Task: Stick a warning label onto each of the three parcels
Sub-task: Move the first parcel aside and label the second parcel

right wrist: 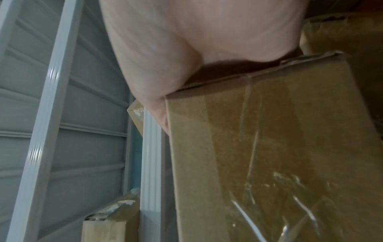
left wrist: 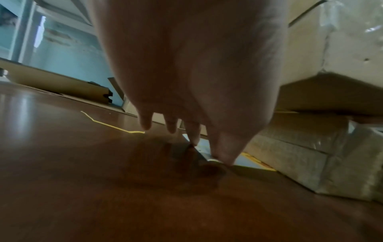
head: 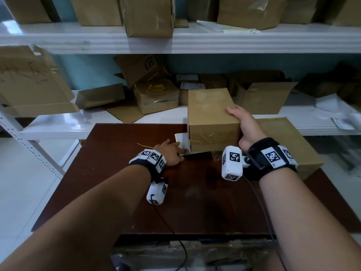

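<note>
My right hand (head: pixel 240 130) grips a plain brown parcel (head: pixel 209 118) by its right side and holds it tilted above the back of the dark wooden table (head: pixel 195 202). Clear tape runs over the parcel's faces (right wrist: pixel 269 147). My left hand (head: pixel 176 151) lies low on the table, its straight fingers (left wrist: pixel 193 139) touching a white label sheet (head: pixel 181 140) that partly runs under the lifted parcel. The sheet shows yellow print (left wrist: pixel 251 159). A second, taped parcel (left wrist: pixel 300 157) sits on the table under the lifted one. A third, larger parcel (head: pixel 289 145) rests at the table's right.
White shelves (head: pixel 58 126) behind the table hold several cardboard boxes; one box (head: pixel 156 96) carries a yellow and red label. A thin yellow strip (head: pixel 144 146) lies on the table left of my left hand. Cables hang from both wrist cameras.
</note>
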Available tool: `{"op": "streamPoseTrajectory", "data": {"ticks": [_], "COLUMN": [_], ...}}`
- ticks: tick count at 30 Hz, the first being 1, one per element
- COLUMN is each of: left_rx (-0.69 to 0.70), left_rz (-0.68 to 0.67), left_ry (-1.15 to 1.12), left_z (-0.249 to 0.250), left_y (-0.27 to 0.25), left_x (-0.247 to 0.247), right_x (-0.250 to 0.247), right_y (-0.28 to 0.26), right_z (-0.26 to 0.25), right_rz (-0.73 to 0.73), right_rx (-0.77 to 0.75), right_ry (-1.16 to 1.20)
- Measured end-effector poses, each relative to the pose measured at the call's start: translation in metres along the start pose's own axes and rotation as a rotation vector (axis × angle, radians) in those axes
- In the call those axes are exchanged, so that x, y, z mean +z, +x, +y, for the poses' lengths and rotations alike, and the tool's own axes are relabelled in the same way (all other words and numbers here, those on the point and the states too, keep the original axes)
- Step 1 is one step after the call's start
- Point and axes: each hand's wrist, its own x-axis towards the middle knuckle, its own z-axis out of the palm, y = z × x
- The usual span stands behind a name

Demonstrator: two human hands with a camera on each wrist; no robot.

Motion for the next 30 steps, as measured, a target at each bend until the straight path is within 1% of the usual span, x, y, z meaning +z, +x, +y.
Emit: {"op": "streamPoseTrajectory", "data": {"ticks": [5, 8, 10, 14, 16, 17, 19, 20, 22, 26, 30], "left_rx": [-0.185, -0.242, -0.269, -0.301, -0.354, -0.356, -0.307, -0.312, -0.309, -0.265, -0.341], "left_rz": [0.044, 0.077, 0.084, 0.110, 0.115, 0.113, 0.134, 0.123, 0.085, 0.123, 0.159], "left_ry": [-0.070, -0.114, -0.149, -0.120, -0.146, -0.169, -0.128, -0.120, -0.128, -0.139, -0.127], "left_z": [-0.029, -0.046, -0.043, -0.035, -0.035, -0.034, -0.030, -0.029, -0.031, -0.052, -0.067], "left_y": [-0.018, -0.023, -0.037, -0.073, -0.085, -0.089, -0.092, -0.094, -0.082, -0.050, -0.046], "left_x": [-0.013, -0.014, -0.017, -0.016, -0.017, -0.018, -0.023, -0.024, -0.023, -0.011, -0.007], "right_x": [0.016, 0.035, 0.051, 0.078, 0.085, 0.086, 0.084, 0.082, 0.078, 0.061, 0.047], "right_y": [-0.004, -0.011, -0.017, -0.024, -0.025, -0.025, -0.023, -0.022, -0.020, -0.015, -0.012], "right_z": [0.005, 0.012, 0.019, 0.037, 0.045, 0.047, 0.051, 0.051, 0.049, 0.044, 0.036], "right_rz": [-0.035, -0.085, -0.113, -0.154, -0.160, -0.161, -0.158, -0.153, -0.125, -0.048, 0.004], "right_rx": [0.034, 0.064, 0.090, 0.124, 0.136, 0.139, 0.145, 0.146, 0.125, 0.071, 0.054], "right_ry": [-0.017, -0.026, -0.020, 0.014, 0.036, 0.040, 0.037, 0.028, -0.009, -0.085, -0.115]}}
